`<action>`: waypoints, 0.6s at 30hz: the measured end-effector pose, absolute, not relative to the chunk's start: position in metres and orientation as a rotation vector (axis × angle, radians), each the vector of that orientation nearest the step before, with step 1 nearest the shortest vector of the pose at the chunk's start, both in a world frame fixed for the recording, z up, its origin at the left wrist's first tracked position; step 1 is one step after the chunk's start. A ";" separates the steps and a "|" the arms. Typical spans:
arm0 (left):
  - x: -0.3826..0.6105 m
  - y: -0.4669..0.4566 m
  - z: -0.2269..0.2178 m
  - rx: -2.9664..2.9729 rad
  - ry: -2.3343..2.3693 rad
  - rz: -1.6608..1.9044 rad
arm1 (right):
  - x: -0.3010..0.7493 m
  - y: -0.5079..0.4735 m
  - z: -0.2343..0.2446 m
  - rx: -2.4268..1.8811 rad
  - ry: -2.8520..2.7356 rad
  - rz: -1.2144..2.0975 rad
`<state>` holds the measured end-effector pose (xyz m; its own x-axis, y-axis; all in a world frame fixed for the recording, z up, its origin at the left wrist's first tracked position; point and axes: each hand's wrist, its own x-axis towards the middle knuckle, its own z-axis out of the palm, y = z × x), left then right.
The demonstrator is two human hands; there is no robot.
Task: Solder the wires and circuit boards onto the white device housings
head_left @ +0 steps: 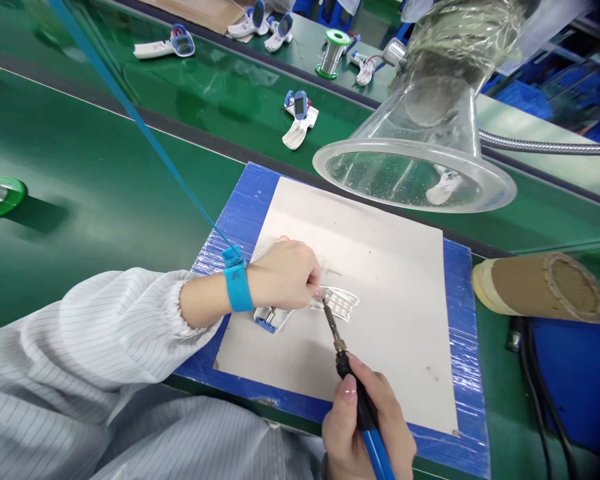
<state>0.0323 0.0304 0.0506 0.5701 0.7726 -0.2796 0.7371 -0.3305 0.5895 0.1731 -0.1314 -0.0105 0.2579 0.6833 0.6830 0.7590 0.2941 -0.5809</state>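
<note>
My right hand (365,423) grips a soldering iron (353,383) with a blue handle; its tip touches a small white device shell (337,303) lying on the grey work mat (380,267). My left hand (285,273) is closed in a pinch right at the iron's tip, holding thin solder wire and pressing on the shell. A blue wrist strap (237,287) with a blue cord (145,127) is on my left wrist. A blue and white part (270,319) lies under that wrist.
A clear fume funnel (415,167) on a hose hangs over the mat's far right. A cardboard roll (540,287) lies at right above black cables (535,387). White and blue devices (300,120) and a solder spool (333,53) rest on the green belt (105,167).
</note>
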 end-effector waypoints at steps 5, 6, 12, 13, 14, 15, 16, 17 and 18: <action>0.033 0.030 0.050 2.113 1.207 0.072 | 0.172 -0.134 -0.008 -1.444 -1.451 -0.076; 0.033 0.030 0.050 2.111 1.205 0.077 | 0.172 -0.135 -0.007 -1.470 -1.444 -0.073; 0.032 0.030 0.048 2.128 1.200 0.089 | 0.171 -0.135 -0.006 -1.494 -1.387 -0.100; 0.032 0.030 0.048 2.130 1.197 0.087 | 0.171 -0.134 -0.007 -1.477 -1.396 -0.101; 0.032 0.030 0.047 2.132 1.196 0.089 | 0.171 -0.133 -0.007 -1.473 -1.403 -0.092; 0.032 0.029 0.047 2.134 1.198 0.092 | 0.171 -0.132 -0.008 -1.465 -1.405 -0.098; 0.031 0.029 0.046 2.136 1.200 0.098 | 0.171 -0.131 -0.009 -1.460 -1.402 -0.102; 0.031 0.029 0.046 2.136 1.199 0.104 | 0.171 -0.130 -0.009 -1.452 -1.396 -0.104; 0.031 0.029 0.045 2.134 1.193 0.107 | 0.171 -0.129 -0.009 -1.439 -1.393 -0.108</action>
<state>0.0313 0.0290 0.0454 0.5760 0.7801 -0.2445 0.7239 -0.3477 0.5959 0.1710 -0.1287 -0.0093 0.3100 0.6597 0.6847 0.7573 0.2641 -0.5973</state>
